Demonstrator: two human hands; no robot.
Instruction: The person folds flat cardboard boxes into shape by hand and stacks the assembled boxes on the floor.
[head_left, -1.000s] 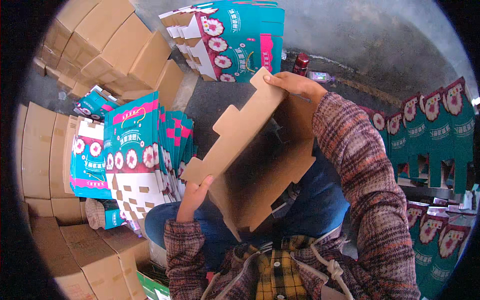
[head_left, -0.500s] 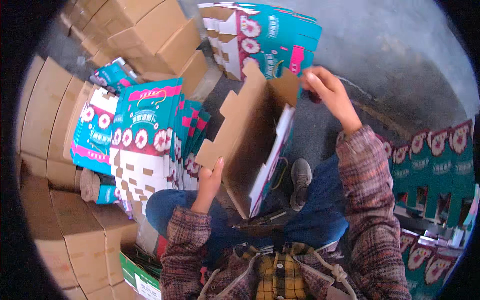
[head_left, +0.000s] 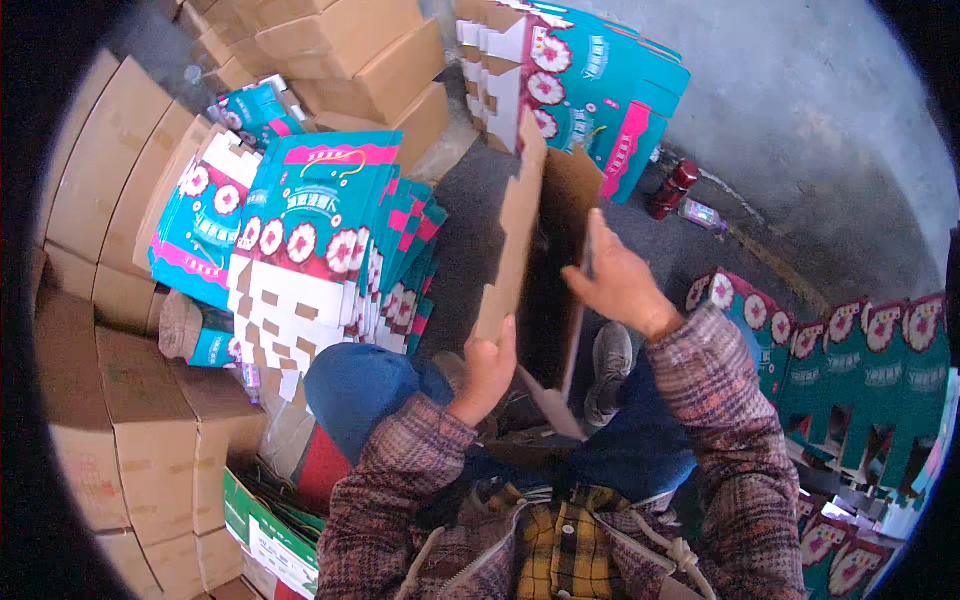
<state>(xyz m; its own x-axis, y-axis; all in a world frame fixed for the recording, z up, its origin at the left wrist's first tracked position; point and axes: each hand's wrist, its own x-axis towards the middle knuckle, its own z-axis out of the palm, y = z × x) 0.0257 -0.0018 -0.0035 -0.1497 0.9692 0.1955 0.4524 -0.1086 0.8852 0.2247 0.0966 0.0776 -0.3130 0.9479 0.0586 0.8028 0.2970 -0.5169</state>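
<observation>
An open carton [head_left: 517, 235], plain brown inside with cut flaps along its edge, stands tilted between my knees. My left hand [head_left: 488, 368] is closed on the near part of its left wall, thumb up against the board. At the right wall is my right hand [head_left: 622, 282], fingers stretched forward and thumb spread apart toward the opening. It touches or nearly touches that wall's upper edge. The carton's inside is dark, and its far end flap [head_left: 573, 180] stands up.
Flat teal-and-pink printed cartons [head_left: 315, 215] are stacked to the left, with another stack [head_left: 600, 85] ahead. Brown boxes [head_left: 140, 430] are piled along the left. Folded teal cartons [head_left: 870, 370] stand at right. A dark red bottle [head_left: 672, 190] and a green box [head_left: 265, 530] are nearby.
My right hand has come back from the carton's far corner to its right wall, and its fingers have opened out. The carton has turned more upright, my left hand still on it.
</observation>
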